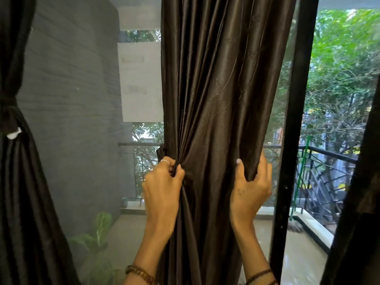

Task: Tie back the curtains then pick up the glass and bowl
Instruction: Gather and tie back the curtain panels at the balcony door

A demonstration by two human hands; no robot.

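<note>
Curtain point(218, 95), of dark, glossy fabric judged soft, light and slippery, is shown gathered between the two hands in front of a glazed balcony door. Its folds are pinched by the left hand point(162, 182) at one edge, where a dark tie-back end point(161, 151) shows just above, and clutched by the right hand point(251, 184) at the other. A firm hold round the bunched waist is judged best.

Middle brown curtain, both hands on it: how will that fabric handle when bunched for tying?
Likely floppy: the curtain falls in soft folds and gathers where the left hand and right hand grip it. Its sheen suggests it is slippery. Probably light, since it bunches easily.
</note>
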